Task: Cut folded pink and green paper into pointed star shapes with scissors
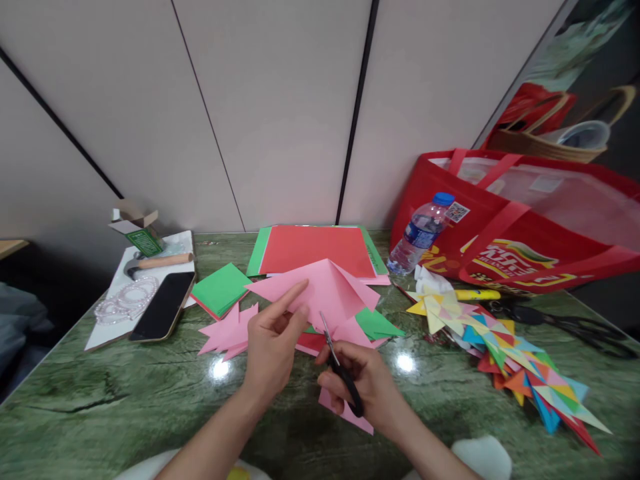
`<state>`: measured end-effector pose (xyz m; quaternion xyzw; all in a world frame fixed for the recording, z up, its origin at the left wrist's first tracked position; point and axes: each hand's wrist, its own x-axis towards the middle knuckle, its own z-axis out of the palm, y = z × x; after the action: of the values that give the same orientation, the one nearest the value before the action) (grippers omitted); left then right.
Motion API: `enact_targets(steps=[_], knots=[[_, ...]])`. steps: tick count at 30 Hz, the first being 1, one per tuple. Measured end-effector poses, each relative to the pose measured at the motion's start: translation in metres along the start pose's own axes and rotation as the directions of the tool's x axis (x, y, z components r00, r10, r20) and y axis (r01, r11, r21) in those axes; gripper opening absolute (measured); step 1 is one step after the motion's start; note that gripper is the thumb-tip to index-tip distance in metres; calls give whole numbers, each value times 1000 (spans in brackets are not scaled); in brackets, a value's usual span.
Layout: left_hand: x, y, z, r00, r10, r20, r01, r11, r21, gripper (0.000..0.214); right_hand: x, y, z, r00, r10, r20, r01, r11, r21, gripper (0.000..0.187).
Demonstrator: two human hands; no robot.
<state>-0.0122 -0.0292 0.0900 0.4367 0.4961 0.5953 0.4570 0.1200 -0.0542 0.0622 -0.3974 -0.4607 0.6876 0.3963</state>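
In the head view, my left hand (274, 332) pinches the lower edge of a folded sheet of pink paper (327, 290) between thumb and fingers. My right hand (363, 380) is closed round the black handles of a pair of scissors (340, 370). The blades point up and away, with the tip against the pink paper near its lower edge. Below the scissors lies a pink paper strip (350, 412), partly covered by my right hand. Cut pink pieces (233, 330) and green paper (377, 323) rest on the table around the sheet.
A stack of red and green sheets (315, 248) lies at the back, with green squares (223, 288) to its left. Further left are a phone (164, 307), a hammer (163, 262) and a small box (143, 233). On the right stand a bottle (423, 233), a red bag (500, 227) and folded paper stars (530, 367).
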Motion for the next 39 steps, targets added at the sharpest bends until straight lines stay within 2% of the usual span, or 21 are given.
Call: enact_targets(steps=[10,15,24,39], knots=[[-1,1,-2,998,-26,65,17,991,132,43,2,4,-2,1000,-30,-10,30,999,40,44],[-3,4,1,985,-86,147,72,992,100,45,2,5,-5,999,-43,-16,44,998,48,44],[-2,5,1,994,-26,106,10,989,148,39,2,5,-6,999,-33,-16,33,999,25,46],[-5,9,2,992,-23,122,4,988,153,40,1,3,-2,1000,6,-29,-4,998,66,40]])
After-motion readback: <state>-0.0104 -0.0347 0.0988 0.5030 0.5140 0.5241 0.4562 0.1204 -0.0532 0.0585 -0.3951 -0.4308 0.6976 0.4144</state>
